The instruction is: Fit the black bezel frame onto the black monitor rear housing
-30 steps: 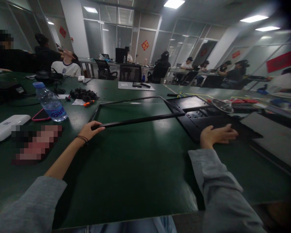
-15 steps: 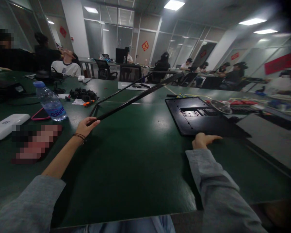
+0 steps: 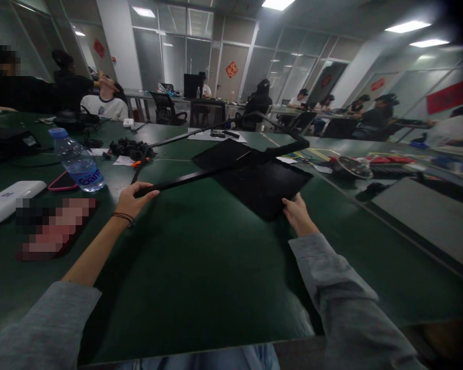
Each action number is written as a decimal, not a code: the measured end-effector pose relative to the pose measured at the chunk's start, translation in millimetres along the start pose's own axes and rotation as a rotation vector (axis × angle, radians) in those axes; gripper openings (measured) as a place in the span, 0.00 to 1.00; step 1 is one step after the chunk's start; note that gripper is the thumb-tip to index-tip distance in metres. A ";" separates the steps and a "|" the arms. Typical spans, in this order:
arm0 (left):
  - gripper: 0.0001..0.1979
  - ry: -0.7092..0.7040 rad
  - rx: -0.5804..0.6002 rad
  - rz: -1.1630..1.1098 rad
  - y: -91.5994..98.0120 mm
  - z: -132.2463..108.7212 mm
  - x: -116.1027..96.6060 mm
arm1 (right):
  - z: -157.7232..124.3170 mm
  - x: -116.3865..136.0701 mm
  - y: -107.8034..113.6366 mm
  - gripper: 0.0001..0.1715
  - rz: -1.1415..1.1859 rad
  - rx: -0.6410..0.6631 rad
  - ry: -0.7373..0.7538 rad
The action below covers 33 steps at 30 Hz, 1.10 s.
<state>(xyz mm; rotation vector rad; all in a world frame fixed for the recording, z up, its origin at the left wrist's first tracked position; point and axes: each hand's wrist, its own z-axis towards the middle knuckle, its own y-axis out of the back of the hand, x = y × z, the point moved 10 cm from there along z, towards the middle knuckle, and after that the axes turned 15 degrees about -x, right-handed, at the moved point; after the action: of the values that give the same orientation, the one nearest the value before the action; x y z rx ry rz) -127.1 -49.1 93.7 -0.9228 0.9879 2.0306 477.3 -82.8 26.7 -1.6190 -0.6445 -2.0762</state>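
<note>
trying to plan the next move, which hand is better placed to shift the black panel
Probably the right hand: it grips the black panel at its near right edge. The left hand holds a corner of the thin black frame, apart from the panel.

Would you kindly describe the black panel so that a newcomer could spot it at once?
Over the green table, find the person's right hand. It holds the black panel by an edge; unlike the hollow black frame in the left hand, this one has a broad, filled-in face.
</note>
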 end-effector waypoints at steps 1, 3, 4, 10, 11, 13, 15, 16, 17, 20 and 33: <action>0.30 -0.022 0.003 0.023 0.6 0.5 -2.4 | -3.4 -2.5 -7.7 0.45 0.024 0.056 -0.059; 0.29 -0.066 0.017 0.068 0.3 1.0 -5.0 | -12.6 -5.3 -23.3 0.41 0.066 0.195 -0.162; 0.29 -0.094 0.023 0.088 -0.2 1.0 -5.9 | -16.7 -4.1 -29.6 0.39 0.085 0.262 -0.183; 0.27 -0.327 0.014 0.173 -4.4 -5.5 -17.1 | 5.8 11.2 4.5 0.14 0.225 0.047 -0.174; 0.27 -0.358 0.019 0.174 -5.9 -7.5 -19.9 | 7.9 18.3 7.7 0.17 0.266 0.056 -0.161; 0.26 -0.406 0.040 0.167 -9.2 -11.7 -25.6 | 3.0 33.7 0.8 0.28 0.292 0.202 -0.142; 0.25 -0.430 0.069 0.162 -12.5 -15.1 -29.0 | -8.6 46.6 -9.7 0.33 0.238 0.342 -0.099; 0.25 -0.433 0.085 0.163 -14.1 -16.3 -29.3 | -12.6 50.7 -12.3 0.31 0.194 0.357 -0.060; 0.25 -0.429 0.101 0.168 -15.6 -17.2 -28.3 | -14.3 53.0 -12.9 0.30 0.145 0.334 -0.013; 0.25 -0.380 0.157 0.211 -21.0 -18.2 -18.4 | -12.4 52.7 -10.8 0.32 0.004 0.191 0.158; 0.19 -0.354 0.244 0.367 -35.4 -17.0 6.7 | -9.8 8.8 -18.2 0.33 -0.415 0.062 0.440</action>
<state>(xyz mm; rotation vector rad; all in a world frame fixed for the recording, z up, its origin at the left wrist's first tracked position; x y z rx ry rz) -97.0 -44.8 68.1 -0.2508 1.2311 2.2034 457.0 -74.5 31.4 -0.9950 -0.9281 -2.5639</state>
